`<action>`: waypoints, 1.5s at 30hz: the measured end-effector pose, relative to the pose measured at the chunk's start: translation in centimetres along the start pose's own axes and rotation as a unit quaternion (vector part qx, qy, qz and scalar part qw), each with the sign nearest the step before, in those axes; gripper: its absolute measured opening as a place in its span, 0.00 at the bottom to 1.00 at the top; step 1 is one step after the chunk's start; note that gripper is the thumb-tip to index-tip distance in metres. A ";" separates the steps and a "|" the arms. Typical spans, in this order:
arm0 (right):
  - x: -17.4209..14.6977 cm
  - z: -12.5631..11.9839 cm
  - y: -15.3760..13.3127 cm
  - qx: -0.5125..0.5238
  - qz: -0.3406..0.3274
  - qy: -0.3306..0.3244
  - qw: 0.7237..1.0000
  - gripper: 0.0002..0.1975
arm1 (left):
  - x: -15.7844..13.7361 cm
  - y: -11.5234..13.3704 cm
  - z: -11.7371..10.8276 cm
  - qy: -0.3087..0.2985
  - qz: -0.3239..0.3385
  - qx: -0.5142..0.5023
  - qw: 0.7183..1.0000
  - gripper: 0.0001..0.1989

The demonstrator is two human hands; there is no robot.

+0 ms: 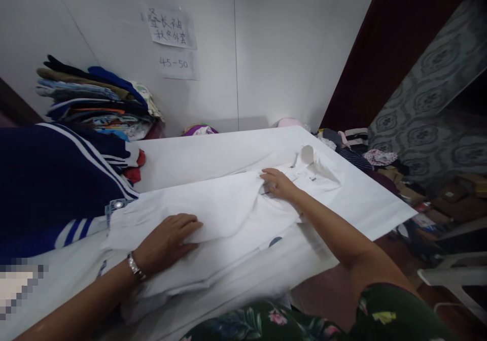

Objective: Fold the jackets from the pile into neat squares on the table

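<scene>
A white collared shirt (220, 204) lies spread on the white table, its collar to the right and part of it folded over in loose creases. Flat on the lower part of the cloth rests my left hand (169, 242), fingers stretched out, a bracelet on its wrist. Close to the collar, my right hand (279, 182) touches the shirt at a crease. Its fingers are apart and slightly bent, and nothing shows gripped in them. A small dark round patch (275, 241) shows near the shirt's front edge.
Navy clothing with white stripes (57, 189) lies at the left of the table (376, 209). Behind it rises a stack of folded clothes (99, 97). Paper notes (173, 29) hang on the wall. Clothes (355, 140) and cardboard boxes (452, 199) are beyond the right edge, near a white plastic chair (452, 277).
</scene>
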State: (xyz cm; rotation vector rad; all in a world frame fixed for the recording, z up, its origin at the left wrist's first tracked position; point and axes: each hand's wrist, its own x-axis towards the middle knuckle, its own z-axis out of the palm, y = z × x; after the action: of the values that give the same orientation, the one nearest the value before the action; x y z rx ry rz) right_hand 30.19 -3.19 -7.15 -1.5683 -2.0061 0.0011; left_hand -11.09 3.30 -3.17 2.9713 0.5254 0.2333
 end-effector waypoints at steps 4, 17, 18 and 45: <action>0.6 0.9 0.8 -0.009 0.031 -0.035 0.999 0.18 | 0.1 -0.2 0.3 -0.002 -0.035 0.024 0.999 0.16; -4.7 -2.9 1.1 0.111 0.221 0.116 0.962 0.15 | -3.4 -0.1 0.1 0.071 -0.058 0.019 0.996 0.20; -6.2 -3.9 0.9 0.128 0.257 0.140 0.948 0.15 | -4.3 -0.1 0.1 0.082 -0.057 0.024 0.995 0.21; -14.5 -3.8 1.3 0.010 0.352 0.121 0.928 0.14 | -11.9 -2.3 5.3 0.054 -0.035 0.044 0.997 0.34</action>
State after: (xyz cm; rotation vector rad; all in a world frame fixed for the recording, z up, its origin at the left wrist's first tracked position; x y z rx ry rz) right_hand 34.97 -16.94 -10.83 -2.0757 -1.1709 0.1012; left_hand -22.05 0.85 -10.23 3.0319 0.6675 0.3758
